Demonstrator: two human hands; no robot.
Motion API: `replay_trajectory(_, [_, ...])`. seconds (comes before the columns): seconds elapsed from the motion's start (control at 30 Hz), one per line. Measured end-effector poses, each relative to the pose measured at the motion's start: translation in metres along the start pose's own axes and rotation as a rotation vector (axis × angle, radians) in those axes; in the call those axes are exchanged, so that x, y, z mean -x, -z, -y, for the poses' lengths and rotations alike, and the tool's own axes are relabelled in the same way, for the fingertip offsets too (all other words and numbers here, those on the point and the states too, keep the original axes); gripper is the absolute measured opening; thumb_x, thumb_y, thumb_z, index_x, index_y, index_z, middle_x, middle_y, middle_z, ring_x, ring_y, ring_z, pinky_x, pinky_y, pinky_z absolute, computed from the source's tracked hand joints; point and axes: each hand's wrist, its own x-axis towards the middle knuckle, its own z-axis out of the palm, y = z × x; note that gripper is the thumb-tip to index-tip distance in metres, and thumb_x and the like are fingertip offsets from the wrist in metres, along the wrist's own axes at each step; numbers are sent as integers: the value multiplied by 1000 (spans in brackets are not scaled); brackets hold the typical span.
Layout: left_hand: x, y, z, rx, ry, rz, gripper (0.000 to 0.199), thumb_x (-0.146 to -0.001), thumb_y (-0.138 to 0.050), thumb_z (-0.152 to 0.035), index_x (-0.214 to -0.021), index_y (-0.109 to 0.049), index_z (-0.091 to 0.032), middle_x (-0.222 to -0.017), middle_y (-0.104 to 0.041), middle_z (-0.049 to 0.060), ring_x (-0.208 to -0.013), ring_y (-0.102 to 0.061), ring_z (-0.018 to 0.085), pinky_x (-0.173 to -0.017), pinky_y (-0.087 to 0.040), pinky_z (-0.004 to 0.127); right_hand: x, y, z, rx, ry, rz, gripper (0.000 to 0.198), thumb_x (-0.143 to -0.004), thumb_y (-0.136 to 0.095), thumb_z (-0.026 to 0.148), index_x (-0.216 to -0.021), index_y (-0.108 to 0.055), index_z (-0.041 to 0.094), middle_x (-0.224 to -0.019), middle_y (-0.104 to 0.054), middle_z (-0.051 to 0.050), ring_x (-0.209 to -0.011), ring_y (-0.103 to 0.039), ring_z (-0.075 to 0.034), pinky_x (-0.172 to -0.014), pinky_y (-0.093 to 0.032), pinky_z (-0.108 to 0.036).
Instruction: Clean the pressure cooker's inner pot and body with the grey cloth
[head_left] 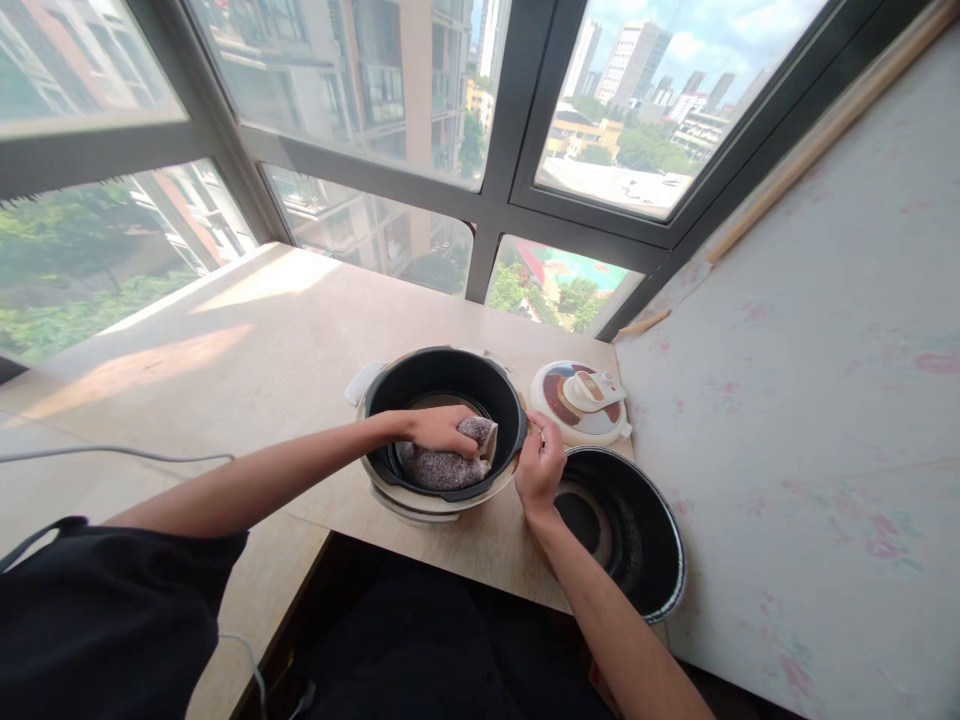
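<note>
An electric pressure cooker with a white outer body and a dark inside stands near the counter's front edge, its top off. Inside it, my left hand is closed on a speckled grey-purple cloth, which lies against the lower inner wall. A paler side of the cloth shows at its right end. At the cooker's right side, my right hand is closed around the edge, its fingers curled at the rim. Whether it grips the rim or a side handle under the fingers is partly hidden.
A white and brown lid with a raised handle lies behind my right hand. A black inner pot stands at the right, beside the floral wall. A grey cable crosses the counter at left. Windows rise behind.
</note>
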Motion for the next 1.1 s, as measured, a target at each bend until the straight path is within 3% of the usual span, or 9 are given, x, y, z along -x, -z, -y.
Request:
replay_trajectory(0.2, [45, 7, -11, 55, 43, -119, 23, -76, -57, -27, -93, -64, -14, -90, -69, 1, -85, -63, 18, -77, -47, 25, 1, -1, -1, -12, 5, -5, 29, -90, -41, 17, -103, -67, 15, -106, -71, -12, -103, -65, -22, -97, -50, -42])
replay_trajectory(0.43, [74, 0, -41, -595, 101, -310, 24, -88, -46, -39, -82, -54, -18, -84, -65, 7, -80, -61, 23, -73, -41, 31, 1, -1, -2, -16, -4, -4, 29, -90, -41, 17, -103, -67, 14, -105, -71, -12, -103, -65, -22, -96, -50, -40])
replay_trajectory(0.57, [90, -4, -39, -628, 117, -418, 26, -90, -42, -42, -84, -52, -19, -85, -65, 7, -78, -61, 23, -72, -43, 32, 1, -1, -2, -21, -16, -6, 29, -90, -41, 18, -103, -67, 15, -105, -70, -12, -103, -65, -21, -96, -50, -40])
replay_trajectory(0.7, [105, -1, -24, -533, 97, -685, 35, -94, -39, -48, -86, -57, -18, -87, -67, 7, -79, -64, 22, -74, -48, 31, 2, -2, -2, -28, -28, -6, 30, -89, -41, 18, -103, -67, 15, -106, -70, -12, -103, -65, -22, -96, -50, -40])
replay_trajectory(0.87, [114, 10, -1, -380, 122, -1162, 44, -93, -43, -52, -99, -66, -16, -104, -72, 10, -97, -68, 26, -84, -53, 33, 2, -2, -3, -34, -47, -5, 30, -89, -41, 20, -103, -67, 15, -106, -71, -11, -103, -65, -22, -96, -49, -40])
replay_trajectory(1.1, [108, 37, 4, -150, 174, -1728, 44, -93, -43, -53, -88, -64, -14, -82, -68, 8, -79, -65, 22, -68, -53, 32, 3, -2, -3, -29, -58, -2, 31, -88, -42, 21, -104, -67, 14, -107, -71, -12, -103, -65, -23, -98, -49, -41])
